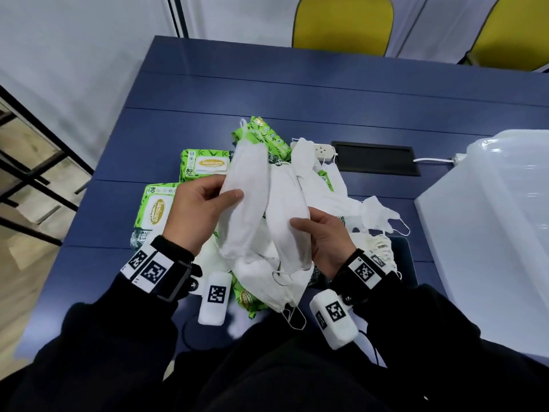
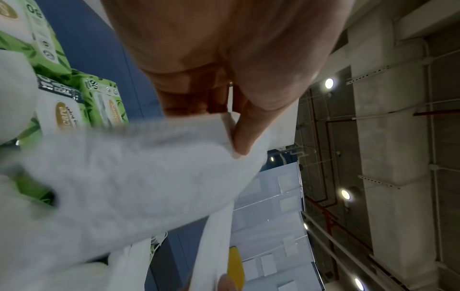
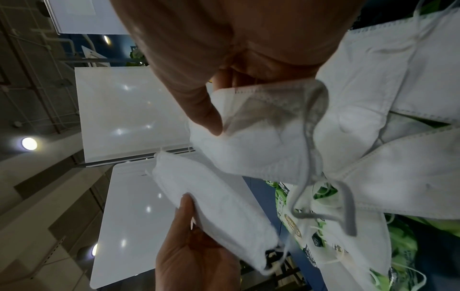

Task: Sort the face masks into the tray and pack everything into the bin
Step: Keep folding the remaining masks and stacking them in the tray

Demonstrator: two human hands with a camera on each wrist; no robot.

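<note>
Each hand pinches a soft white folded fabric face mask (image 1: 246, 200): left hand (image 1: 196, 212), right hand (image 1: 323, 236); light, floppy things, probably best taken by the stitched edge, clear of snagging loops.

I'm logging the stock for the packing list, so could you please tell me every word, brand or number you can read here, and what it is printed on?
"Sanicare": gold oval on the far wipes pack.
"80": same pack, top corner.
"Sanicare": sideways oval on the near wipes pack.
"80": near pack, top edge.
Smaller print on both packs: too blurred to read.
Wrist tags: square codes only, no words.
Face masks: no print.
</note>
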